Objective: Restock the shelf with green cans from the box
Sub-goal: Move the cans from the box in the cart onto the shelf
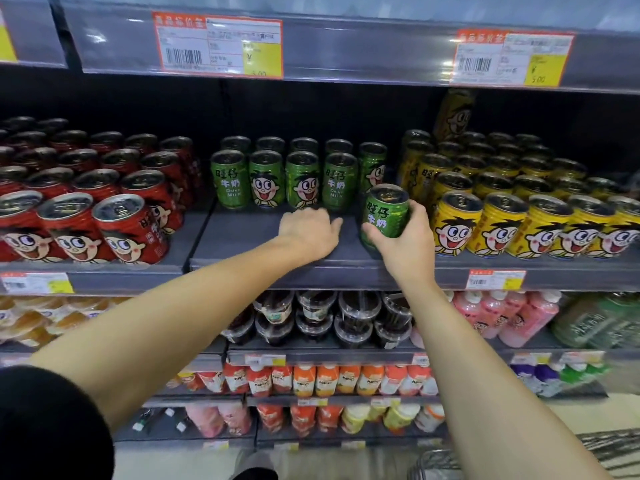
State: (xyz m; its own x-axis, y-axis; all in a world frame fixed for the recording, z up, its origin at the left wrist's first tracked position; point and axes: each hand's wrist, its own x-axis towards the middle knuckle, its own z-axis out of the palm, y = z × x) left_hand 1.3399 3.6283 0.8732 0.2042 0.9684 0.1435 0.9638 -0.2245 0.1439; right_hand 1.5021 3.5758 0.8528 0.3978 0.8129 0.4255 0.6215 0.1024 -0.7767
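Note:
My right hand (403, 237) grips a green can (384, 214) standing on the dark shelf (242, 244), at the right end of the green section beside the yellow cans. My left hand (310, 230) reaches to the front of a green can row (284, 180) farther back; its fingers touch or lie just short of a can's base, and they hold nothing that I can see. Several green cans stand in two rows behind. The box is out of view.
Red cans (86, 216) fill the shelf's left part and yellow cans (519, 220) the right. The overhead shelf edge (346, 53) carries price labels. Lower shelves hold dark cups (332, 317), pink bottles (502, 317) and juice cartons. A wire basket rim (436, 462) shows at the bottom right.

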